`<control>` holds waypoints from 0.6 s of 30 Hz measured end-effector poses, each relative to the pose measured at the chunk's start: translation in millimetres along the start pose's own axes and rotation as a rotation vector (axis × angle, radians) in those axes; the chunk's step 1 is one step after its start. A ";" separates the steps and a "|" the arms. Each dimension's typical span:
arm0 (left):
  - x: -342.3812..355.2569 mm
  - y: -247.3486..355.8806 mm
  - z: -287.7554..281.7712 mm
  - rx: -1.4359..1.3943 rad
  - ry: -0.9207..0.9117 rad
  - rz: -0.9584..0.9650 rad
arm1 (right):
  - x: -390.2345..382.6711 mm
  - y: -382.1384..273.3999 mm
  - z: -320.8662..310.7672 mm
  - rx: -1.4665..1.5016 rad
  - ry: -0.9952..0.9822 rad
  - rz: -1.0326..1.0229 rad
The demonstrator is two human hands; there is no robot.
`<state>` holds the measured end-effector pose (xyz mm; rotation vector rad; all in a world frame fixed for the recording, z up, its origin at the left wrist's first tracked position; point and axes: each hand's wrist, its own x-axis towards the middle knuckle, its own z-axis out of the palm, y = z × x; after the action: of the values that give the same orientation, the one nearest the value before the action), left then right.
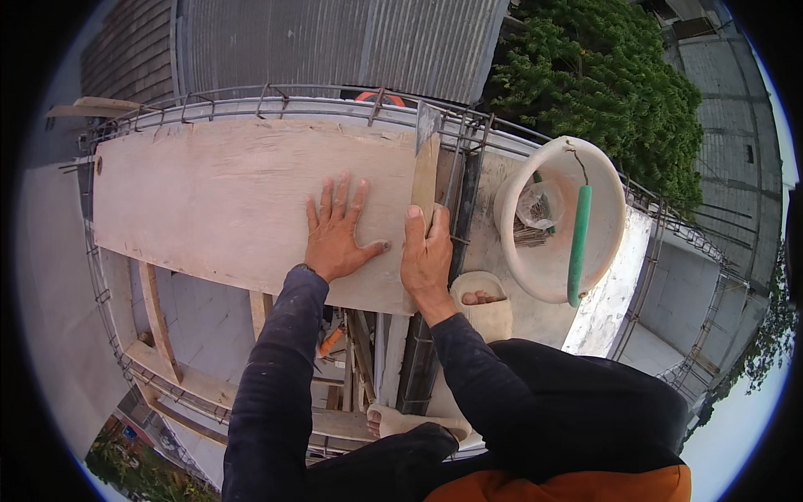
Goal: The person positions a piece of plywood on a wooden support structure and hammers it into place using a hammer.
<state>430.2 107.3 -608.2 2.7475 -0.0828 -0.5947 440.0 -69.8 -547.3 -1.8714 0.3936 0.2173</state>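
A long pale plywood sheet (209,184) lies in front of me. My left hand (339,238) presses flat on it, fingers spread, holding nothing. At the sheet's right end, my right hand (427,255) is closed on a narrow wooden strip (426,171). A grey, pointed, metal-looking piece (427,124) shows at the strip's far end; I cannot tell what it belongs to. Right of that hand stands a cream bucket (512,205) with a green grip (580,247) on its handle. Inside are nails (529,235) and a clear plastic bag (539,203).
Steel rebar cages (284,96) run along the far side and both ends. Below the sheet, wooden framing (159,322) spans open gaps. My sandalled feet (485,305) stand on either side of a dark beam. Beyond are a corrugated roof (335,50) and a green tree (594,92).
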 end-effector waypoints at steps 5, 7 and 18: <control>8.3 12.0 -0.7 0.000 0.037 0.043 | 8.6 30.5 0.3 0.106 -0.006 0.255; 7.3 9.9 1.6 0.010 0.042 0.038 | 8.0 28.4 -2.4 0.154 -0.045 0.448; -1.2 -42.7 -10.1 -0.171 0.001 0.129 | -4.1 -10.4 12.6 0.193 -0.170 0.368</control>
<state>432.7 150.8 -613.1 2.5546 -0.1973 -0.5385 440.7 -54.2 -540.9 -1.5673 0.6173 0.5627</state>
